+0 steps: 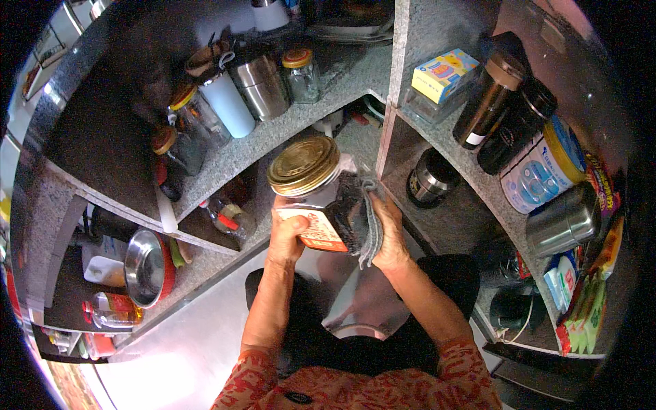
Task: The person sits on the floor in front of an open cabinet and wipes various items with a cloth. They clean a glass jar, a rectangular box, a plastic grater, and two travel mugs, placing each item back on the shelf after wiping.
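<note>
A large clear jar point(350, 222) with a gold screw lid point(305, 164) and an orange-and-white label is held up in front of me, tilted to the left. My left hand point(285, 236) grips its left side, the thumb lying across the label. On the opposite side, my right hand point(389, 236) presses a folded grey cloth point(371, 229) against the jar. Dark contents show through the wall, though I cannot make out what they are. The jar hides part of the fingers of both hands.
Stone shelves surround me. At left are a light blue flask point(229, 106), a steel canister point(261, 83), glass jars, a steel bowl point(142, 273) and an oil bottle point(113, 309). At right stand a yellow box point(445, 74), dark flasks, a tin point(536, 171) and a steel cup point(566, 222).
</note>
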